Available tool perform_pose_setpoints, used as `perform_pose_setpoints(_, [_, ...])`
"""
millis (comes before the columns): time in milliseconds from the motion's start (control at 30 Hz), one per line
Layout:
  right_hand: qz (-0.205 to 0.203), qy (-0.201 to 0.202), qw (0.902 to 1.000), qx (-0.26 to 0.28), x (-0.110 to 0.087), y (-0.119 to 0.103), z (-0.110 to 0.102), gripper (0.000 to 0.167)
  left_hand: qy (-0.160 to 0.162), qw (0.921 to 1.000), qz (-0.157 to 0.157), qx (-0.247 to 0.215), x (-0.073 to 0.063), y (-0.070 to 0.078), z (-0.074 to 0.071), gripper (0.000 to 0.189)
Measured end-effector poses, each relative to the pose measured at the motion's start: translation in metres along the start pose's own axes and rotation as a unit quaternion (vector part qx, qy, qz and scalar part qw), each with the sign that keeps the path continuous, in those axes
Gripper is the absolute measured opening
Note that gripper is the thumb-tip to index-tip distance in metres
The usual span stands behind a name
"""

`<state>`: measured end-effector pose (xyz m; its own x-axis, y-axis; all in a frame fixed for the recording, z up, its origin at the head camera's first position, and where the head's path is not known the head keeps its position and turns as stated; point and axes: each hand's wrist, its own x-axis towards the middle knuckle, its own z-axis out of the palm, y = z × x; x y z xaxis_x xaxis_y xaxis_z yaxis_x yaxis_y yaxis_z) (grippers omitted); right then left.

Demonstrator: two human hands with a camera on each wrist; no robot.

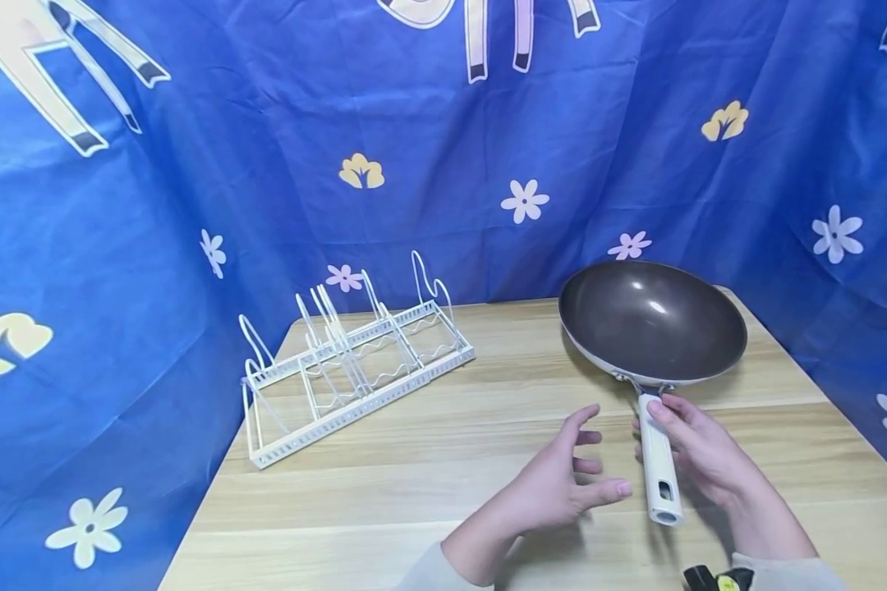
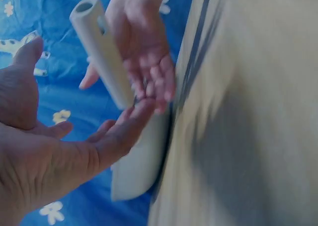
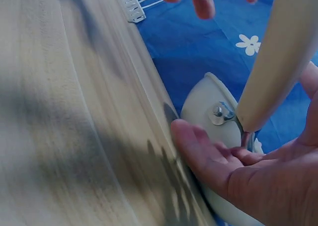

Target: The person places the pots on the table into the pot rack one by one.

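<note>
A frying pan [image 1: 654, 320] with a dark inside and a pale outside rests on the table [image 1: 355, 509] at the right. Its white handle [image 1: 658, 451] points toward me, raised off the tabletop. My right hand [image 1: 710, 451] is around the handle near the pan end, thumb above and fingers beneath. In the right wrist view, the right-hand fingers [image 3: 208, 159] look loosely extended under the handle [image 3: 278, 62], not wrapped round it. Left of the handle, my left hand [image 1: 554, 484] is held with spread, slightly bent fingers and holds nothing.
A white wire rack [image 1: 369, 403] with upright dividers stands at the table's left rear. Blue patterned cloth [image 1: 429, 189] hangs behind and along both sides. A black object [image 1: 702, 577] is at the right sleeve.
</note>
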<state>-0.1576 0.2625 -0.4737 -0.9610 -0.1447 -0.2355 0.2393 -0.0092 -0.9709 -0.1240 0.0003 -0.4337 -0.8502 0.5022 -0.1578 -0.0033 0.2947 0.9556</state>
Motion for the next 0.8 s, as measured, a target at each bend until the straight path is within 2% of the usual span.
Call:
perform_pose_setpoints(100, [-0.006,-0.011,0.9995,0.03,0.002,0.001,0.001,0.08,-0.023,0.9969,-0.025,-0.071,0.003,0.0,0.011,0.087])
perform_pose_setpoints(200, [-0.01,-0.027,0.9978,0.06,0.005,0.003,0.003,0.061,-0.04,0.9888,-0.051,-0.134,0.007,-0.002,0.023,0.08])
perform_pose_setpoints(300, [-0.016,-0.043,0.9946,0.093,0.007,0.007,0.004,0.046,-0.063,0.9803,-0.065,-0.175,0.012,-0.005,0.034,0.079])
perform_pose_setpoints(433, [-0.027,-0.064,0.9894,0.128,0.008,0.01,0.006,0.042,-0.104,0.9652,-0.075,-0.228,0.017,-0.006,0.044,0.076])
perform_pose_setpoints(600, [-0.034,-0.089,0.9846,0.146,0.009,0.011,0.008,0.038,-0.138,0.9485,-0.087,-0.271,0.025,-0.005,0.055,0.058])
perform_pose_setpoints(800, [-0.035,-0.105,0.9796,0.168,0.009,0.012,0.007,0.037,-0.171,0.9344,-0.061,-0.306,0.031,0.0,0.066,0.043])
